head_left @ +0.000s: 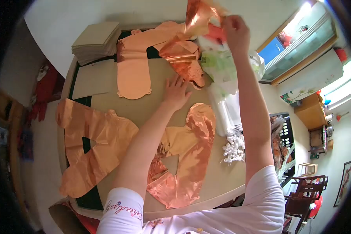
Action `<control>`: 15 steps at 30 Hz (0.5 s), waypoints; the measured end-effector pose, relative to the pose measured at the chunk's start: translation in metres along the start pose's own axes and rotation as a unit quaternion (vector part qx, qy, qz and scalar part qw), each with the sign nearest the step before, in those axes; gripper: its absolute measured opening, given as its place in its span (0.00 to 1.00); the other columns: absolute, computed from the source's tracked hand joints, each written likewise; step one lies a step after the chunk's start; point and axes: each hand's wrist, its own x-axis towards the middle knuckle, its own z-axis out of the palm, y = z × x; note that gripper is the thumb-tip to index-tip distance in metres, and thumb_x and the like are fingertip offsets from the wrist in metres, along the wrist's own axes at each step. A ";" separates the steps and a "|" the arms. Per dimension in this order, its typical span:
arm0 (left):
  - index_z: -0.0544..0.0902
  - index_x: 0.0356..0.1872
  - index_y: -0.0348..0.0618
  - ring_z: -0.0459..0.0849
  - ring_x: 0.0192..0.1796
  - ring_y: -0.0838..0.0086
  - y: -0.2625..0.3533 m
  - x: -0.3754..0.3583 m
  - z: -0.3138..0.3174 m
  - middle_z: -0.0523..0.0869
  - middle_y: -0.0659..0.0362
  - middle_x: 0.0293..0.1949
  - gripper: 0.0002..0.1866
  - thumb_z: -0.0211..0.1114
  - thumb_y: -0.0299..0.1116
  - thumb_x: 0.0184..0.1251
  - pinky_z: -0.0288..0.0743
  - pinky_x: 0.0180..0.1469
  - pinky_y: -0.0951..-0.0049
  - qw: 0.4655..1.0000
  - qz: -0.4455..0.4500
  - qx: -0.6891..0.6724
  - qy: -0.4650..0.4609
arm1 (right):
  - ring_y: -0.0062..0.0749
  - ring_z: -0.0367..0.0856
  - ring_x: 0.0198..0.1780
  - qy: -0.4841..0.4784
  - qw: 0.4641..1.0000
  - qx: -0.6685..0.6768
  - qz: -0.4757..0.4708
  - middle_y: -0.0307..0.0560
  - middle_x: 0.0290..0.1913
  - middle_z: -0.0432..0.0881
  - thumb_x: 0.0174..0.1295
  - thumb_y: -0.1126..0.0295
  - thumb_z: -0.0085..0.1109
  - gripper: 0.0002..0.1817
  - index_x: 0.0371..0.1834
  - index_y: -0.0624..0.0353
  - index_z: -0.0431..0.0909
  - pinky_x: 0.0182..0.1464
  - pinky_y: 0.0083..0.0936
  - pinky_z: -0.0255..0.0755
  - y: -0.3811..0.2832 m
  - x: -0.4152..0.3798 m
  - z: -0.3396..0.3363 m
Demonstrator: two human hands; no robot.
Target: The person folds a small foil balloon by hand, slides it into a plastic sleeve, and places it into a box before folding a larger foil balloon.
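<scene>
Copper-coloured shiny foil shape [174,58], thin & creased, hangs slantwise over far side of table, upper part up by R hand [236,29]. That hand: fingers curled tight, seems to pinch foil edge; exact grip blurred. L hand [177,93]: fingers spread, palm down, at foil's lower end, gripping nothing; can't tell how firmly it presses. Poss. trouble: thin foil could crease or tear if pulled hard w/ lower end pinned; could also snag on clear plastic bag w/ green print [218,66] beside it, or slip if pinch is weak. Bag's contents: can't tell. Black slotted plastic basket [287,126], R of table: crumpled clear plastic w/ orange-brown bits inside. Nearer: bundle of white knotted string [234,148], 2 flat copper foil letter-like shapes [195,156] on beige round-edged table [226,175]. Far L: stack of beige square sheets [95,37].
</scene>
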 end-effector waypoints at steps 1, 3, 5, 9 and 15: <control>0.60 0.75 0.48 0.50 0.80 0.59 0.001 -0.005 0.002 0.56 0.51 0.77 0.33 0.54 0.49 0.73 0.49 0.76 0.43 0.999 0.006 -0.014 0.030 | 0.40 0.83 0.33 -0.043 0.998 -0.025 -0.026 0.51 0.31 0.85 0.65 0.64 0.62 0.10 0.38 0.61 0.81 0.41 0.34 0.76 -0.013 -0.015 -0.010; 0.61 0.74 0.45 0.52 0.79 0.56 0.002 -0.014 -0.003 0.58 0.48 0.76 0.34 0.59 0.45 0.71 0.51 0.75 0.43 0.997 0.024 -0.015 0.069 | 0.44 0.84 0.34 -0.145 0.986 -0.071 -0.026 0.52 0.32 0.85 0.64 0.63 0.62 0.11 0.39 0.59 0.82 0.41 0.36 0.77 -0.018 -0.033 -0.021; 0.62 0.72 0.42 0.55 0.77 0.53 0.004 -0.030 -0.015 0.59 0.45 0.74 0.35 0.63 0.41 0.67 0.54 0.73 0.44 0.995 0.049 0.010 0.081 | 0.48 0.84 0.35 -0.263 0.958 -0.110 0.029 0.52 0.33 0.85 0.64 0.61 0.62 0.11 0.39 0.58 0.82 0.42 0.37 0.77 -0.009 -0.055 -0.026; 0.63 0.70 0.40 0.60 0.75 0.50 -0.022 -0.021 -0.024 0.61 0.44 0.72 0.35 0.64 0.39 0.65 0.57 0.72 0.47 0.985 0.002 -0.040 0.165 | 0.32 0.86 0.32 -0.187 0.973 -0.125 0.053 0.46 0.30 0.87 0.65 0.63 0.60 0.11 0.39 0.60 0.82 0.38 0.28 0.77 0.009 -0.035 -0.032; 0.60 0.74 0.43 0.55 0.77 0.50 -0.044 0.002 -0.041 0.57 0.45 0.76 0.36 0.58 0.48 0.71 0.56 0.73 0.48 0.996 -0.054 0.004 0.075 | 0.22 0.80 0.25 -0.160 0.979 -0.087 0.090 0.42 0.24 0.83 0.65 0.64 0.61 0.11 0.35 0.62 0.81 0.31 0.23 0.73 0.010 -0.020 -0.049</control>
